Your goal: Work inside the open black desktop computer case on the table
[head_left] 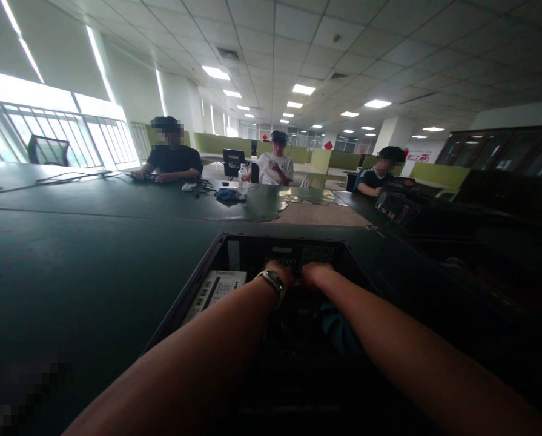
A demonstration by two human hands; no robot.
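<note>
An open black computer case [193,284] lies on the table in front of me. Both my hands reach down inside it, close together near its far wall. My left hand [280,270], with a watch on the wrist, is curled, its fingertips lost in shadow. Just to the right, my right hand [315,274] is also closed, knuckles up. What the fingers grip is too dark to make out. A labelled power supply [223,283] sits in the left side of the case. Below my right forearm shows a bluish fan [337,327], partly covered.
A dark green table [93,242] spreads around the case, with a torn patch [320,214] beyond it. Farther off are a plastic bottle [242,180], a blue cloth-like item [228,194] and cables. Three people sit across the table. Another computer case [395,209] stands at right.
</note>
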